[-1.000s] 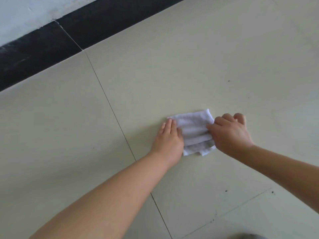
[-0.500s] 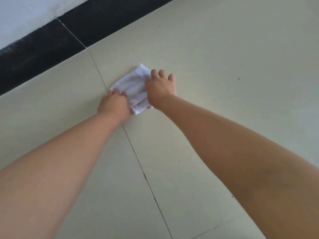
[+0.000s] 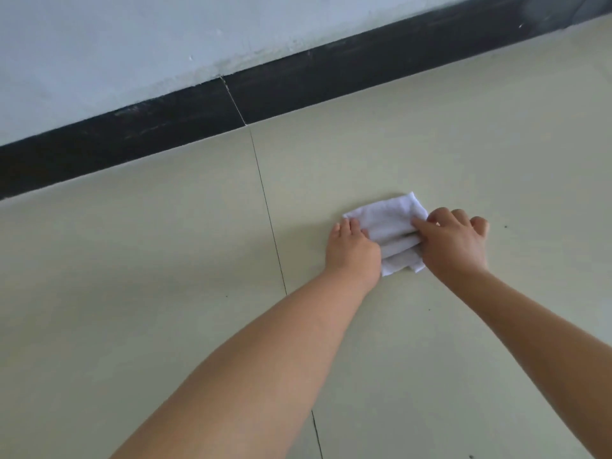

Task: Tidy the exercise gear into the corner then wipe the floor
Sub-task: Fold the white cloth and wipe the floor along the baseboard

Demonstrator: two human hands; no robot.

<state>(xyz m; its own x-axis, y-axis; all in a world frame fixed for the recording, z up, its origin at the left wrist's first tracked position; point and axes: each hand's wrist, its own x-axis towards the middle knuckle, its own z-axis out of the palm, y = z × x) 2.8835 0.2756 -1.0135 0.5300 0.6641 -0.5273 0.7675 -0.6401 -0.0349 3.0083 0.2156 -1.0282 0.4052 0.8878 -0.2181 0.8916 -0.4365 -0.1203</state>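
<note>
A folded white cloth [image 3: 389, 225] lies flat on the pale tiled floor [image 3: 430, 342], right of a grout line. My left hand [image 3: 351, 252] presses on the cloth's left edge with its fingers laid fairly straight. My right hand [image 3: 454, 244] holds the cloth's right edge, thumb lying across the top and fingers curled at the knuckles. Both forearms reach in from the bottom of the head view. No exercise gear is in view.
A black skirting board [image 3: 298, 81] runs along the foot of a white wall [image 3: 149, 44] beyond the cloth. A dark grout line [image 3: 270, 223] crosses the floor to the left of my hands. A few small dark specks dot the tiles.
Both hands swept the cloth away to the left up to the grout line, then back to the right. The view now shows more of the wall.
</note>
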